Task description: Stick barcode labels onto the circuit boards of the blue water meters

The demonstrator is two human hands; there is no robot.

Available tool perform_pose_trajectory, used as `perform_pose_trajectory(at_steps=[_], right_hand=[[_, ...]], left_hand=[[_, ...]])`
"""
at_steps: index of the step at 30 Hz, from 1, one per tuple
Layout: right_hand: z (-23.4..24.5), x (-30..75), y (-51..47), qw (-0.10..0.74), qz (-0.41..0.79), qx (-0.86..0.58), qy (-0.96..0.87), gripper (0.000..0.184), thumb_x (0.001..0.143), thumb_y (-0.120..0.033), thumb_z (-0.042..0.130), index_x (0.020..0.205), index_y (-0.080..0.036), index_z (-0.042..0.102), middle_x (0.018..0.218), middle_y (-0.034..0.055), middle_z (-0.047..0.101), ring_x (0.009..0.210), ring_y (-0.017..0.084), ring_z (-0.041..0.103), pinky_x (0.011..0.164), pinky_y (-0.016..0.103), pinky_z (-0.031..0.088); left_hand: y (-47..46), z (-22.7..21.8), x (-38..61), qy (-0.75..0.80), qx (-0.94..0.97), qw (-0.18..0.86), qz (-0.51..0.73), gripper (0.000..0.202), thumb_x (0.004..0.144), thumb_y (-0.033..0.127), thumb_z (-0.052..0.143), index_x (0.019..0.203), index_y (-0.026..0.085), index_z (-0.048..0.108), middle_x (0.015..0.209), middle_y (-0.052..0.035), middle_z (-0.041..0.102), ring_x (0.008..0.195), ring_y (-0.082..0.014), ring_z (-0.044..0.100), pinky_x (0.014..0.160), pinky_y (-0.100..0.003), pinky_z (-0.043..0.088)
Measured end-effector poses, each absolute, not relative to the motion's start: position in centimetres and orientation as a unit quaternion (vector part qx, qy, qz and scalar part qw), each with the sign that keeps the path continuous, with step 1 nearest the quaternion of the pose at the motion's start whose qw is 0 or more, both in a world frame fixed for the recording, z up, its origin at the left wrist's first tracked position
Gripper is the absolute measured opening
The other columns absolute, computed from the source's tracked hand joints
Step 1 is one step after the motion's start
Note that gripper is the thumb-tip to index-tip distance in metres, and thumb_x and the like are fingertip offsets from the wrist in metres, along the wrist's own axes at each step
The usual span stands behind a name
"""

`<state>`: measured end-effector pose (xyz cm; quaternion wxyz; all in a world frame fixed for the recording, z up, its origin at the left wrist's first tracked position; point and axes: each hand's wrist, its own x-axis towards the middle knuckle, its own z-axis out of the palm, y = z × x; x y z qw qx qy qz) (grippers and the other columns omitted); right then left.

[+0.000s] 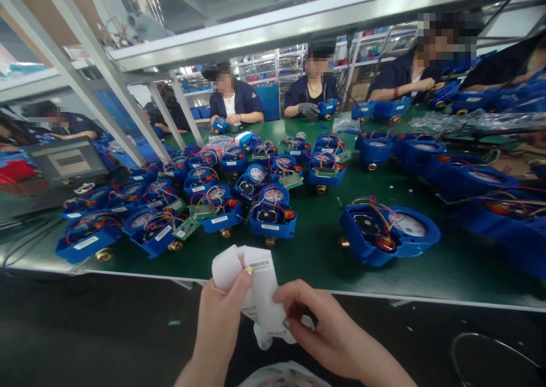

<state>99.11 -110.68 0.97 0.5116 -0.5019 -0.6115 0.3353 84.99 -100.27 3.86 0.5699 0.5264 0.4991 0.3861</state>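
Observation:
A white strip of barcode labels (267, 290) hangs in front of me, just past the table's near edge, with its upper end curled over to the left. My left hand (222, 313) is closed on it, thumb pressed on the front near a printed barcode. At the strip's right edge, my right hand (319, 321) has its thumb and forefinger curled on the lower part. More of the white strip bunches below, partly hidden by the fingers. Closest beyond my hands are a blue water meter (271, 213) with loose wires and another blue water meter (371, 239) to the right.
Several more blue meters with wires and green circuit boards (202, 211) cover the green table (315, 262). A laptop (70, 159) stands at the left. Co-workers (236, 100) sit across the table, handling meters. A metal shelf beam (273, 26) crosses above; a plastic bag (284, 375) is below me.

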Motion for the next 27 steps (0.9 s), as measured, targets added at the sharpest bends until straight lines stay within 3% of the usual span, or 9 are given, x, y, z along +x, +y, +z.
perform_pose_trajectory(at_steps=[4,7,11,15,20,27], right_hand=[[1.2,98.3,-109.8,0.633,0.305,-0.499,-0.507,0.028,0.079,-0.007,0.052,0.102,-0.024,0.053,0.086,-0.0008,0.063,0.074,0.011,0.061,0.067,0.021,0.050],[1.3,97.9,-109.0,0.691,0.245,-0.524,-0.433,0.025,0.080,-0.014,0.058,0.104,-0.023,0.056,0.079,-0.0009,0.067,0.066,0.011,0.063,0.060,0.019,0.052],[1.3,98.0,-108.7,0.672,0.152,-0.583,-0.430,0.015,0.079,-0.016,0.061,0.093,-0.020,0.064,0.069,-0.0003,0.068,0.057,0.011,0.063,0.051,0.018,0.050],[1.4,98.4,-109.2,0.624,0.105,-0.621,-0.463,0.009,0.080,-0.016,0.059,0.084,-0.019,0.067,0.069,0.0008,0.068,0.056,0.011,0.061,0.052,0.019,0.050],[1.4,98.8,-109.5,0.623,0.113,-0.627,-0.454,0.013,0.080,-0.016,0.057,0.091,-0.019,0.064,0.070,0.0008,0.067,0.056,0.011,0.061,0.051,0.019,0.050],[1.5,99.2,-109.5,0.614,0.173,-0.625,-0.450,0.006,0.080,-0.016,0.056,0.083,-0.019,0.062,0.069,-0.0001,0.065,0.058,0.010,0.058,0.054,0.019,0.048]], left_hand=[[-100.6,4.4,85.1,0.506,0.571,0.539,0.357,0.034,0.066,0.039,0.072,0.089,0.014,0.074,0.078,-0.0067,0.074,0.072,-0.0237,0.067,0.060,-0.026,0.053],[-101.4,4.8,85.3,0.494,0.615,0.499,0.358,0.025,0.065,0.036,0.070,0.080,0.016,0.074,0.072,-0.0033,0.073,0.068,-0.0215,0.067,0.059,-0.024,0.052],[-102.5,4.6,85.6,0.499,0.620,0.449,0.406,0.022,0.061,0.037,0.071,0.076,0.021,0.074,0.076,-0.0012,0.072,0.069,-0.0204,0.065,0.061,-0.024,0.052],[-102.6,4.2,85.6,0.492,0.655,0.409,0.402,0.020,0.060,0.038,0.072,0.074,0.023,0.074,0.075,-0.0017,0.071,0.072,-0.0232,0.065,0.068,-0.028,0.051],[-102.5,4.2,85.5,0.502,0.689,0.355,0.383,0.013,0.061,0.036,0.073,0.071,0.028,0.074,0.075,-0.0009,0.072,0.076,-0.0247,0.065,0.071,-0.028,0.048],[-102.3,3.6,85.2,0.495,0.735,0.294,0.358,0.016,0.062,0.041,0.071,0.072,0.028,0.074,0.077,-0.0038,0.072,0.079,-0.0295,0.065,0.073,-0.032,0.047]])
